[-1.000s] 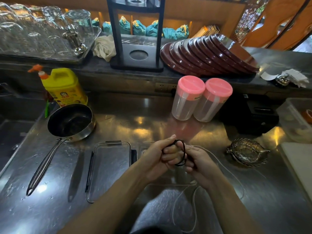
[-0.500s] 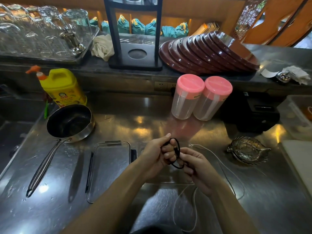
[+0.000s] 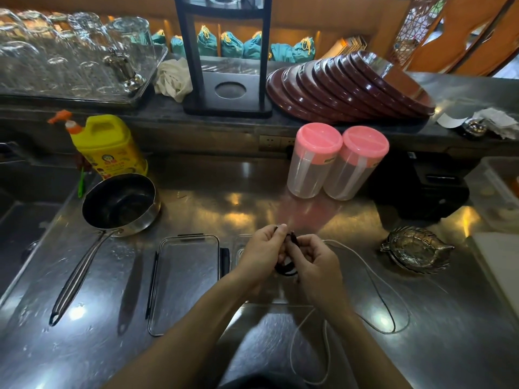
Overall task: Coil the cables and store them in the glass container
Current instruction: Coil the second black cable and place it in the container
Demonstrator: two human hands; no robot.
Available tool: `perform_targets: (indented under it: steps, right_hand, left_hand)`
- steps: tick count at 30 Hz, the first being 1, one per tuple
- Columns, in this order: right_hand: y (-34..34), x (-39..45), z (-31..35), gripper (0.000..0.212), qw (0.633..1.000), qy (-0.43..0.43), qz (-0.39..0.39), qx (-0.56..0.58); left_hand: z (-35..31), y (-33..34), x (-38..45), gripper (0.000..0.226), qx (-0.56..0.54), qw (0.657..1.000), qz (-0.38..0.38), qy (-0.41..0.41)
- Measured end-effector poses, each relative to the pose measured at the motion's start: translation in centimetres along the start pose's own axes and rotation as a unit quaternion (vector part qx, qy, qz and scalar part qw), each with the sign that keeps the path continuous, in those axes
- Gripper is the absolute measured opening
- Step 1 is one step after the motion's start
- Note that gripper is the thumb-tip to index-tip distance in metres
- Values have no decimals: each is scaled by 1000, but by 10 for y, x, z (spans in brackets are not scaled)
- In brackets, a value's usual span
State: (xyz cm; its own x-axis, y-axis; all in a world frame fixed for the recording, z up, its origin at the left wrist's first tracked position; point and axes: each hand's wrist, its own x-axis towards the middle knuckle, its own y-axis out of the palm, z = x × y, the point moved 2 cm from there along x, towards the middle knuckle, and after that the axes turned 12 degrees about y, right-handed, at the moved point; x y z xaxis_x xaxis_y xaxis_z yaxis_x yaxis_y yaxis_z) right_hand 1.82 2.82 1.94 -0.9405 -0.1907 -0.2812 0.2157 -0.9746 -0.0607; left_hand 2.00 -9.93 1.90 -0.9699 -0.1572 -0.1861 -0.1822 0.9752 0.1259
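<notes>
My left hand (image 3: 262,252) and my right hand (image 3: 316,261) meet over the steel counter, both pinching a small coil of black cable (image 3: 286,269). Its loops hang below my fingers. A black strand runs off to the right along the counter. A white cable (image 3: 325,341) lies loose on the counter and trails over the front edge. The clear glass container (image 3: 241,248) sits under my hands, mostly hidden. Its flat clear lid (image 3: 186,279) with black clips lies just to the left.
A dark saucepan (image 3: 120,204) with a long handle and a yellow detergent bottle (image 3: 108,146) stand at left. Two pink-lidded jars (image 3: 337,161) stand behind my hands. A metal leaf-shaped dish (image 3: 417,249) lies at right. A sink opens at far left.
The black coil has turned and tightened between my fingers, its loops dropping lower. My hands have shifted slightly closer together.
</notes>
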Motion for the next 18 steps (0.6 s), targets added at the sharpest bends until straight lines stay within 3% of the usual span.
perform_targets:
  steps: [4, 6, 9, 14, 16, 18]
  right_hand:
    - [0, -6, 3, 11, 975, -104, -127, -149]
    - [-2, -2, 2, 10, 970, -111, -159, -145]
    - [-5, 1, 1, 3, 991, -29, -119, 43]
    - [-14, -1, 4, 4, 953, 76, -74, 285]
    - [-15, 0, 3, 4, 929, 136, -83, 335]
    - [-17, 1, 0, 6, 926, 189, -96, 313]
  left_hand:
    - [4, 1, -2, 27, 3, 1000, -7, -4]
    - [8, 3, -3, 27, 6, 1000, -9, -5]
    - [12, 4, -5, 29, -12, 1000, 2, -8]
    - [15, 2, 3, 46, -113, 992, 55, -27]
    - [13, 3, 4, 45, -119, 990, 69, -24]
    - [12, 5, 3, 37, -90, 992, 85, -15]
